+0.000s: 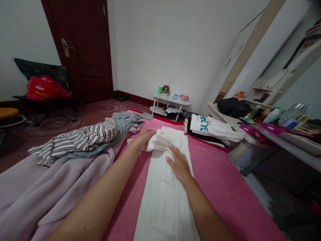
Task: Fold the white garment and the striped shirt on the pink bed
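A white garment [164,197] lies lengthwise on the pink bed cover [215,180], folded into a long strip. My left hand [144,137] grips the garment's far end, which is bunched and lifted a little. Flat on the cloth near its middle rests my right hand [178,164], fingers stretched out and pressing down. Both forearms reach in from the bottom of the view.
A striped shirt [82,139] and a grey garment [125,122] lie heaped on a lilac blanket [32,194] at the left. A stack of folded clothes [213,129] sits at the bed's far right corner. Beyond are a cluttered desk [281,132], a small white table [169,100] and a dark red door [82,47].
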`<state>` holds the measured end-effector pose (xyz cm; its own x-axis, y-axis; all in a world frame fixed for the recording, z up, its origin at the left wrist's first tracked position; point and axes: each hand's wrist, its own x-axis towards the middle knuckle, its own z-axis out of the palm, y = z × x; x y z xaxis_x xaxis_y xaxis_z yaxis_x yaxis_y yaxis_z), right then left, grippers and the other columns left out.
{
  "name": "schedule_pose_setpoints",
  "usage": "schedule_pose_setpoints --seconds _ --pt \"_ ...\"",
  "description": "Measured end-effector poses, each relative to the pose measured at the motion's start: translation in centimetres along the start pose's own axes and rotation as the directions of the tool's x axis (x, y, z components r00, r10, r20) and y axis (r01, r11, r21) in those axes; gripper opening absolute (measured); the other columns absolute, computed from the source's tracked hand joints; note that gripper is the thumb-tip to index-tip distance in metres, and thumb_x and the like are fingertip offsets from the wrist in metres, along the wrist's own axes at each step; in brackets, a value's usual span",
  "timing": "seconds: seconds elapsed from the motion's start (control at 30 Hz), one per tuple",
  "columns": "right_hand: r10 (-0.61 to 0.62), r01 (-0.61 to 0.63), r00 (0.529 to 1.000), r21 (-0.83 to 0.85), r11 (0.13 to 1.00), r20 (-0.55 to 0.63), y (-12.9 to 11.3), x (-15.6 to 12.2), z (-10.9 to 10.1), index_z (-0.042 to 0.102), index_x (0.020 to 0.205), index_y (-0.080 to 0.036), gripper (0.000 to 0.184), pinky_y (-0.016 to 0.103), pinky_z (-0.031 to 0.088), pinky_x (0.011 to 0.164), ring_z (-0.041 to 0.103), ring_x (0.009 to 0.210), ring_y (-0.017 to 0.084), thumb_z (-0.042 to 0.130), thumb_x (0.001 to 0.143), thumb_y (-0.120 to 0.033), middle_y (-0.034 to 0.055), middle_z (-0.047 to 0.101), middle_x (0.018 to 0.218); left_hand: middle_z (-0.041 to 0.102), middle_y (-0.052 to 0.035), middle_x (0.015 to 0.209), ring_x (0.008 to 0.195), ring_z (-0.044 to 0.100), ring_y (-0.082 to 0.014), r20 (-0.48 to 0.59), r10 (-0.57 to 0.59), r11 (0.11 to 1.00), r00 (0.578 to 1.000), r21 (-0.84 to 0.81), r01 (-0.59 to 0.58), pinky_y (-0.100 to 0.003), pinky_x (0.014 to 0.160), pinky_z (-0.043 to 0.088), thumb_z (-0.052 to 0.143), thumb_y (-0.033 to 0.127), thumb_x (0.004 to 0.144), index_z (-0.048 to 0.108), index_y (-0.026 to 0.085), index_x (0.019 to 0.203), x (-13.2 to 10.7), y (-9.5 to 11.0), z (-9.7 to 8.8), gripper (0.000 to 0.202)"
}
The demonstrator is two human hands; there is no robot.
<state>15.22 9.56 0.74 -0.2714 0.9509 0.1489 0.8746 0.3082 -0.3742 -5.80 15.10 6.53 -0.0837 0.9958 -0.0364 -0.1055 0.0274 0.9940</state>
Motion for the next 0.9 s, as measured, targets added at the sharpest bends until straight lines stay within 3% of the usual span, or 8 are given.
schedule_pose_setpoints --seconds 0.07,0.13,0.27,0.37,0.47,0.57,0.7,0.9 --pt "0.008 -0.008 1.000 -0.001 1.000 -0.006 -0.1 -0.1 0.0 0.029 0.145 -0.025 0.056 0.046 0.012 0.114 0.013 0.142 0.020 0.032 0.094 -0.049 -0.0012 0.021 0.154 0.061 0.0007 0.064 0.054 0.057 -0.0136 0.030 -0.021 0.995 0.999 0.101 0.018 -0.023 0.052 0.045 0.069 0.028 0.065 0.058 0.015 0.090 -0.3 0.2 -0.8 0.031" --pt "0.012 -0.012 1.000 -0.007 1.000 -0.011 -0.1 -0.1 0.0 0.030 0.145 -0.026 0.056 0.046 0.012 0.114 0.014 0.142 0.020 0.032 0.094 -0.048 -0.0011 0.022 0.154 0.063 0.0000 0.069 0.059 0.060 -0.0154 0.048 -0.008 0.938 0.999 0.347 -0.009 -0.022 0.054 0.045 0.075 0.024 0.057 0.059 0.015 0.099 -0.5 0.3 -1.8 0.045" --pt "-0.001 0.000 1.000 -0.020 1.000 -0.025 -0.1 -0.1 0.1 0.031 0.144 -0.026 0.055 0.045 0.013 0.114 0.013 0.142 0.019 0.033 0.093 -0.048 -0.0013 0.022 0.154 0.067 -0.0038 0.092 0.077 0.063 -0.0198 0.160 -0.011 0.573 0.987 0.810 -0.125 -0.023 0.063 0.047 0.080 0.024 0.047 0.063 0.019 0.108 -0.5 1.9 -3.4 0.063" --pt "-0.003 0.002 1.000 -0.027 1.000 -0.026 -0.1 -0.2 0.1 0.031 0.144 -0.026 0.055 0.045 0.013 0.113 0.013 0.142 0.019 0.032 0.093 -0.049 -0.0010 0.021 0.154 0.067 -0.0056 0.101 0.084 0.063 -0.0222 0.248 -0.102 0.333 0.963 0.921 -0.202 -0.024 0.069 0.046 0.081 0.021 0.042 0.065 0.022 0.107 -0.1 4.7 -3.8 0.067" --pt "0.002 -0.003 1.000 -0.033 0.999 -0.020 -0.1 -0.2 0.0 0.031 0.144 -0.025 0.056 0.045 0.012 0.113 0.014 0.142 0.019 0.031 0.094 -0.049 -0.0003 0.022 0.154 0.068 -0.0028 0.081 0.080 0.062 -0.0231 0.247 -0.201 0.177 0.948 0.961 -0.213 -0.025 0.071 0.045 0.079 0.012 0.037 0.070 0.020 0.083 0.3 7.9 -4.7 0.047" --pt "-0.003 0.002 1.000 -0.036 0.999 -0.018 0.0 -0.3 0.0 0.031 0.144 -0.026 0.056 0.044 0.012 0.113 0.013 0.142 0.019 0.030 0.094 -0.050 -0.0008 0.021 0.155 0.059 -0.0003 0.056 0.072 0.060 -0.0224 0.140 -0.259 0.099 0.956 0.988 -0.118 -0.025 0.069 0.043 0.075 0.007 0.039 0.064 0.017 0.056 0.5 10.6 -6.5 0.023" --pt "0.003 -0.004 1.000 -0.027 1.000 -0.030 0.0 -0.3 0.1 0.031 0.144 -0.024 0.057 0.043 0.012 0.114 0.016 0.142 0.020 0.031 0.093 -0.050 0.0007 0.023 0.154 0.050 0.0000 0.043 0.062 0.055 -0.0194 0.038 -0.272 0.073 0.962 0.997 -0.019 -0.024 0.062 0.040 0.066 0.005 0.045 0.054 0.016 0.041 0.1 12.3 -9.2 0.016" --pt "0.038 -0.039 0.996 -0.008 0.999 -0.076 -0.3 -0.1 0.0 0.026 0.146 -0.013 0.065 0.040 0.015 0.113 0.025 0.139 0.021 0.029 0.094 -0.051 0.0113 0.036 0.148 0.050 0.0012 0.047 0.056 0.049 -0.0151 0.096 -0.010 0.006 0.995 0.995 -0.096 -0.021 0.053 0.032 0.055 0.010 0.049 0.058 0.017 0.048 -0.7 12.6 -12.5 0.007"
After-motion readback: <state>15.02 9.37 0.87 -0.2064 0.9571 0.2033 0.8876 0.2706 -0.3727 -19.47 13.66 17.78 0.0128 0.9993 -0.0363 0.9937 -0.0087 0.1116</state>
